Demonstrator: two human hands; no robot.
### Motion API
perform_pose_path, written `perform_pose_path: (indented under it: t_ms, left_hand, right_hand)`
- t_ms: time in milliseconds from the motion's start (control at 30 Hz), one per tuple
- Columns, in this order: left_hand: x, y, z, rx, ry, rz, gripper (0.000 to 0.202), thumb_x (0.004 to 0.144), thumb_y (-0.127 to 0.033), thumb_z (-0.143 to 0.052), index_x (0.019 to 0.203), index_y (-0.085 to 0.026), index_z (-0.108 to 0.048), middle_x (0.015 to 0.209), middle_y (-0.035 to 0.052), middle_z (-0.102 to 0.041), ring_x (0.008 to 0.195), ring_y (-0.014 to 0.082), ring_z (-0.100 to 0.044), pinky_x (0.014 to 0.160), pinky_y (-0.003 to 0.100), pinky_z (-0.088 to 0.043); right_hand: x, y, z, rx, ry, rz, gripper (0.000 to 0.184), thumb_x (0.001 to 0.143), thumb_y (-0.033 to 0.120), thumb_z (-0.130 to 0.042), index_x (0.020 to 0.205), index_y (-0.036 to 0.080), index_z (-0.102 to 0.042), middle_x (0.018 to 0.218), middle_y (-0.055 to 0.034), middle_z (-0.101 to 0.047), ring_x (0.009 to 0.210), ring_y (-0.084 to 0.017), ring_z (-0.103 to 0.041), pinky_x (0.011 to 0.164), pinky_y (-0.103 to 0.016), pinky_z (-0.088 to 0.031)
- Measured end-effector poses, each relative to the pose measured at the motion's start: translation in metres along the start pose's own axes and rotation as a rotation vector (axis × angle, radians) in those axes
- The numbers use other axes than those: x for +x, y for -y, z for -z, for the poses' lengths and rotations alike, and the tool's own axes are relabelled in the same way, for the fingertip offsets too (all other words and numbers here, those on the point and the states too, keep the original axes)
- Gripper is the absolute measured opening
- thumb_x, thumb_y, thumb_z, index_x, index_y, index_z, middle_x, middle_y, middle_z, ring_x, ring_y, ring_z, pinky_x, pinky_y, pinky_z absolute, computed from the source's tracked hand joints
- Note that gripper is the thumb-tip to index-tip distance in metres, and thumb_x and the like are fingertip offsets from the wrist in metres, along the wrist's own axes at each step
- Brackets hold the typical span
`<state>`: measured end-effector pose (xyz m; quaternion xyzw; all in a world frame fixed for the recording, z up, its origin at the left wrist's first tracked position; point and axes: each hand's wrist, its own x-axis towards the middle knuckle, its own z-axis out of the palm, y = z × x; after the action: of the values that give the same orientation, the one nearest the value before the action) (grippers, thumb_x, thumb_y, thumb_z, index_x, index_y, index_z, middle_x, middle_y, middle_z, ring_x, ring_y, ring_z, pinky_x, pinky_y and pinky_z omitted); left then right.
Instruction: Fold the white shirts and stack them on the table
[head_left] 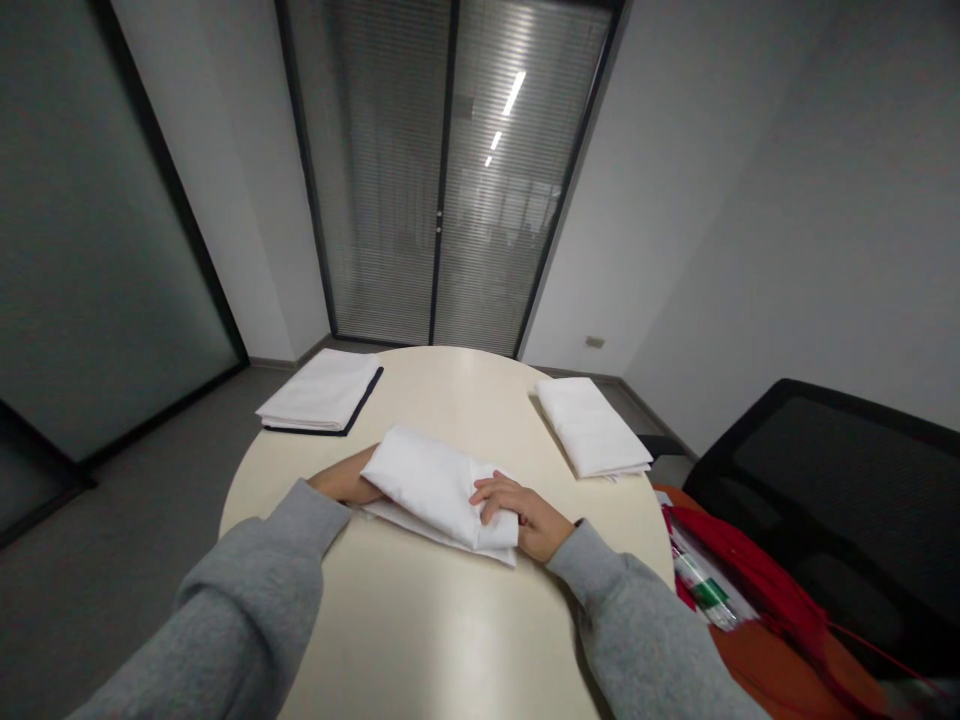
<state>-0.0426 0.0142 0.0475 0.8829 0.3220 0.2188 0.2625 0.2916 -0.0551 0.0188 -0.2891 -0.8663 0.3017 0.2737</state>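
Observation:
A folded white cloth (431, 480) lies near the middle of the round table, its layers slightly apart along the near edge. My left hand (358, 478) reaches between the layers from the left, so its fingers are hidden under the upper fold. At the cloth's right end, my right hand (517, 508) has its fingers bent over the top surface and holds that edge; its thumb is mostly out of sight.
On the round table (420, 640), a folded white cloth stack (322, 390) rests on a dark flat item (365, 400) at back left. Another folded white cloth (592, 428) lies at right. A black chair (832, 500) holding a red bag (757, 570) stands close by.

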Motion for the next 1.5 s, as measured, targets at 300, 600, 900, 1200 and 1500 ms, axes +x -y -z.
perform_pose_path:
  t_ms: [300,600,900,1200,1500]
  left_hand:
    - [0.027,-0.068,0.034,0.356,-0.479,0.108,0.048,0.1,-0.05,-0.047,0.134,-0.022,-0.065,0.138,0.0085,-0.067,0.13,0.0265,-0.059,0.115,0.041,-0.038]
    - [0.029,-0.012,-0.051,0.481,-0.01,0.108,0.057,0.105,-0.054,-0.033,0.157,-0.032,-0.043,0.164,0.0021,-0.04,0.153,0.0283,-0.032,0.125,0.052,-0.014]
    - [0.028,-0.012,-0.058,0.603,-0.05,0.1,0.055,0.105,-0.053,-0.032,0.156,-0.033,-0.043,0.162,0.0011,-0.044,0.15,0.0278,-0.036,0.123,0.051,-0.018]
    - [0.027,-0.01,-0.057,0.683,-0.031,0.079,0.048,0.103,-0.035,-0.04,0.149,-0.033,-0.053,0.16,0.0031,-0.047,0.148,0.0287,-0.039,0.122,0.052,-0.021]
    - [0.031,0.023,-0.033,0.451,-0.168,0.202,0.046,0.105,-0.045,-0.031,0.129,-0.023,-0.064,0.136,0.0114,-0.066,0.128,0.0266,-0.056,0.11,0.045,-0.036]
  right_hand:
    - [0.001,0.001,0.002,0.017,0.005,0.005,0.025,0.078,0.01,-0.056,0.095,0.024,-0.066,0.124,-0.0073,-0.07,0.134,-0.024,-0.055,0.123,-0.055,-0.02]
    - [-0.004,-0.008,0.0,0.048,-0.034,-0.021,0.015,0.086,0.017,-0.061,0.096,0.025,-0.069,0.126,-0.0085,-0.071,0.135,-0.025,-0.056,0.122,-0.057,-0.022]
    - [0.021,0.08,0.049,-0.265,0.154,-0.335,0.037,0.097,0.042,-0.056,0.128,0.029,-0.072,0.151,-0.0095,-0.055,0.146,-0.034,-0.043,0.124,-0.062,-0.018]
    - [0.097,0.057,-0.047,-0.603,-0.12,-0.544,0.07,0.105,0.06,-0.029,0.161,0.018,-0.034,0.166,-0.0094,-0.031,0.154,-0.035,-0.025,0.126,-0.055,-0.013]
    - [0.079,0.017,-0.044,-0.518,-0.086,-0.629,0.079,0.102,0.068,-0.029,0.161,0.015,-0.033,0.167,-0.014,-0.028,0.155,-0.035,-0.022,0.126,-0.051,-0.011]
